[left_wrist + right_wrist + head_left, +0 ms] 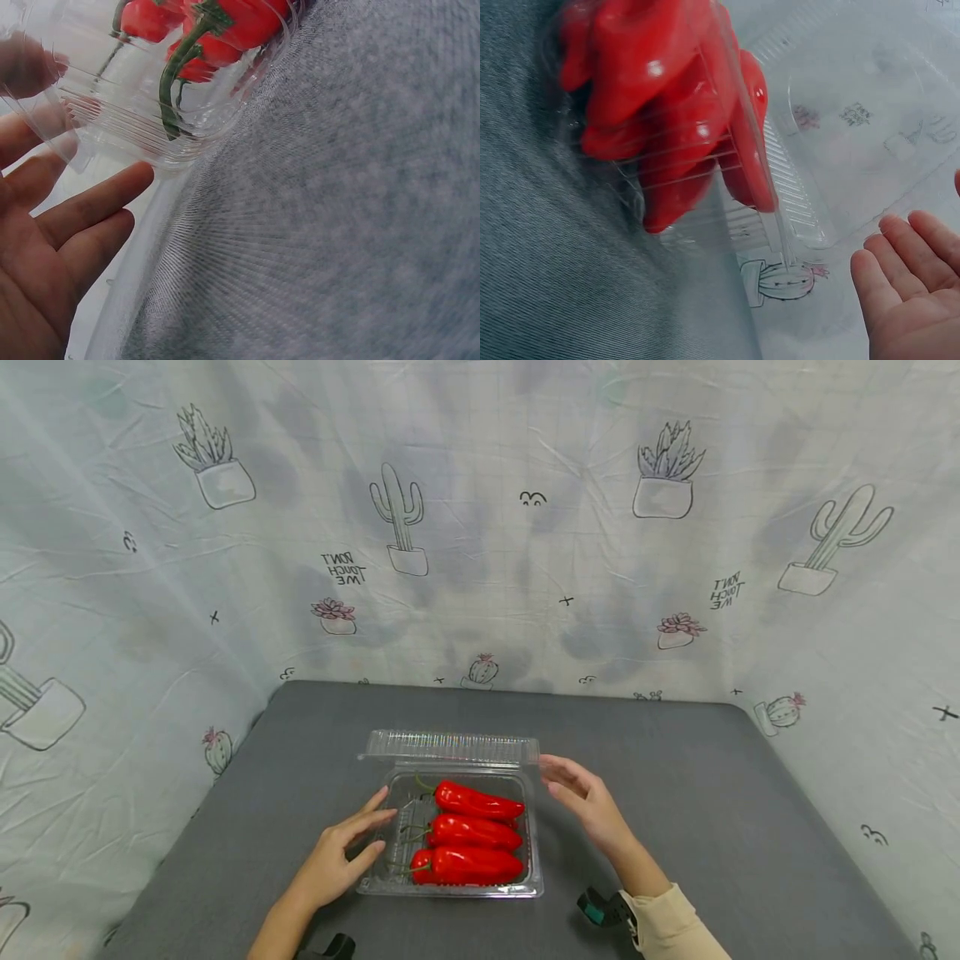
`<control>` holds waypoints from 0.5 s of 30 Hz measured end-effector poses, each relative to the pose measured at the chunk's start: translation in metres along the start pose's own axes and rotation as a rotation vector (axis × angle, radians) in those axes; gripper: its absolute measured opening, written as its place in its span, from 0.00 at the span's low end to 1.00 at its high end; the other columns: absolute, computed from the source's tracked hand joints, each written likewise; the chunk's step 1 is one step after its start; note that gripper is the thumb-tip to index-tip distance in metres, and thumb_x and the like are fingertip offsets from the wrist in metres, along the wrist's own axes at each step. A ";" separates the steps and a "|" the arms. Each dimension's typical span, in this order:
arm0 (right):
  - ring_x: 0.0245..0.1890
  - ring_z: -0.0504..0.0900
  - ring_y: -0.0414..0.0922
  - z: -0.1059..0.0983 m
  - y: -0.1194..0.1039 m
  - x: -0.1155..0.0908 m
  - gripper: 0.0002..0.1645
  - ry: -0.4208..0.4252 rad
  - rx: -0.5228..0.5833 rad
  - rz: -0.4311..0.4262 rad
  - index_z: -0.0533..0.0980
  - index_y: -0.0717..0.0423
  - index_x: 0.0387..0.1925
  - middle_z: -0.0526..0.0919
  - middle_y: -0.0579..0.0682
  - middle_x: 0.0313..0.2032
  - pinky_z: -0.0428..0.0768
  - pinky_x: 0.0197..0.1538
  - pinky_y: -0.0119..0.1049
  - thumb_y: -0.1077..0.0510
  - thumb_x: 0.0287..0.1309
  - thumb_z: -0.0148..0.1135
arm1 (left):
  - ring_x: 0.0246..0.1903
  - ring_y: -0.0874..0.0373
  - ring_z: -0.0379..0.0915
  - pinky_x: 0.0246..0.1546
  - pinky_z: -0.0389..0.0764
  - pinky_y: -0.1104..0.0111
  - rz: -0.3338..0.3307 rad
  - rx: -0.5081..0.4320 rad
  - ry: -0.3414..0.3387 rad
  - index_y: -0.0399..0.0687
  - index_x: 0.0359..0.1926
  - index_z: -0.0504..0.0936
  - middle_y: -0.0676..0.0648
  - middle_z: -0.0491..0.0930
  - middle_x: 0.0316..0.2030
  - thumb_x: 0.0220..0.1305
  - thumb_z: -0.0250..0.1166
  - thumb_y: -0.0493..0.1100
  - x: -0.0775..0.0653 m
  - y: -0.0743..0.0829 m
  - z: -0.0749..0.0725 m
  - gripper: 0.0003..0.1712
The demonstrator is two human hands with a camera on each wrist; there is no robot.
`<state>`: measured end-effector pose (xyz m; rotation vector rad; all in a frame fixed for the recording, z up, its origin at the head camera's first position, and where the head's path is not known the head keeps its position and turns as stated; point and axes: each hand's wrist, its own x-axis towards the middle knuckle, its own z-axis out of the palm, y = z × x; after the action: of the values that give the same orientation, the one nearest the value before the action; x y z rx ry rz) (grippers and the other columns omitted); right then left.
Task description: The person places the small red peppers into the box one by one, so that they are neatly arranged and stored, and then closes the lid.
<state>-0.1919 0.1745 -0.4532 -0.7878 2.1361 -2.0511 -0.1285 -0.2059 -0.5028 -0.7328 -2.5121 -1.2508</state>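
A clear plastic clamshell box (450,892) holds several long red peppers (476,866), their green stems pointing left. Its ribbed transparent lid (453,745) is raised along the far side. My left hand (337,856) is at the box's left side, fingers spread and fingertips over the rim; in the left wrist view, fingers (97,202) stretch beside the ribbed wall, some seen through the plastic. On the other side, my right hand (588,802) has its fingertips right at the lid's right edge. Its extended fingers (900,262) show beside the lid in the right wrist view.
The box stands on a grey cloth-covered table (637,752). Behind and around the table hangs a pale curtain (480,527) printed with cacti and potted plants. A black wrist strap (603,908) sits by the right sleeve (671,922).
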 end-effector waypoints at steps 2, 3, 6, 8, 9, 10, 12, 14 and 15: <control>0.57 0.75 0.36 0.002 -0.001 -0.002 0.24 0.021 -0.034 0.022 0.64 0.73 0.61 0.75 0.34 0.55 0.73 0.56 0.24 0.64 0.67 0.50 | 0.53 0.57 0.76 0.47 0.80 0.67 0.003 -0.006 -0.004 0.40 0.59 0.75 0.36 0.62 0.68 0.62 0.62 0.33 0.000 0.000 -0.001 0.23; 0.56 0.75 0.34 0.003 -0.001 -0.003 0.24 0.029 -0.047 0.029 0.65 0.73 0.61 0.75 0.36 0.55 0.73 0.56 0.24 0.63 0.68 0.49 | 0.53 0.57 0.76 0.48 0.80 0.66 0.002 -0.007 -0.009 0.40 0.59 0.75 0.36 0.61 0.68 0.62 0.61 0.34 0.001 0.000 -0.001 0.23; 0.54 0.75 0.30 0.005 -0.001 -0.005 0.23 0.050 -0.080 0.046 0.66 0.71 0.60 0.76 0.46 0.56 0.73 0.56 0.23 0.62 0.68 0.49 | 0.53 0.55 0.76 0.47 0.80 0.64 0.005 -0.004 -0.017 0.40 0.60 0.74 0.35 0.61 0.68 0.62 0.61 0.33 0.002 0.002 -0.002 0.23; 0.54 0.74 0.29 0.007 -0.001 -0.007 0.22 0.054 -0.096 0.049 0.67 0.69 0.60 0.76 0.54 0.57 0.73 0.55 0.23 0.61 0.68 0.49 | 0.54 0.54 0.76 0.46 0.81 0.63 -0.004 0.004 -0.017 0.40 0.59 0.75 0.36 0.62 0.68 0.62 0.61 0.34 0.002 0.003 -0.002 0.23; 0.54 0.74 0.29 0.008 0.000 -0.008 0.22 0.053 -0.098 0.046 0.68 0.68 0.60 0.75 0.59 0.58 0.73 0.55 0.24 0.62 0.68 0.49 | 0.54 0.54 0.76 0.46 0.81 0.64 -0.008 0.009 -0.013 0.41 0.59 0.75 0.36 0.63 0.67 0.62 0.62 0.34 0.002 0.004 -0.002 0.23; 0.55 0.74 0.29 0.009 0.000 -0.009 0.22 0.051 -0.101 0.038 0.68 0.68 0.60 0.74 0.62 0.58 0.73 0.55 0.24 0.62 0.68 0.49 | 0.53 0.54 0.76 0.45 0.81 0.64 -0.017 0.011 -0.008 0.42 0.59 0.75 0.36 0.65 0.66 0.61 0.62 0.34 0.002 0.004 -0.002 0.23; 0.56 0.74 0.30 0.010 0.002 -0.012 0.21 0.037 -0.095 0.012 0.68 0.68 0.60 0.72 0.67 0.59 0.73 0.56 0.24 0.64 0.67 0.49 | 0.53 0.55 0.76 0.45 0.81 0.65 -0.040 0.004 0.001 0.43 0.58 0.76 0.38 0.71 0.62 0.61 0.63 0.35 0.001 0.005 -0.002 0.22; 0.57 0.74 0.31 0.012 0.003 -0.014 0.21 0.022 -0.078 -0.011 0.67 0.70 0.59 0.71 0.70 0.59 0.72 0.56 0.24 0.66 0.67 0.49 | 0.52 0.56 0.76 0.45 0.81 0.65 -0.051 0.005 0.010 0.45 0.57 0.77 0.39 0.74 0.59 0.61 0.63 0.35 0.000 0.005 -0.002 0.21; 0.57 0.74 0.31 0.013 0.004 -0.015 0.21 0.015 -0.069 -0.019 0.67 0.71 0.59 0.70 0.71 0.60 0.72 0.57 0.24 0.67 0.67 0.49 | 0.53 0.55 0.76 0.45 0.81 0.65 -0.048 0.007 0.012 0.45 0.57 0.77 0.38 0.74 0.59 0.61 0.63 0.35 0.000 0.004 -0.002 0.22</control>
<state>-0.1748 0.1691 -0.4629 -0.8064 2.2264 -2.0090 -0.1259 -0.2051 -0.4991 -0.6657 -2.5371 -1.2581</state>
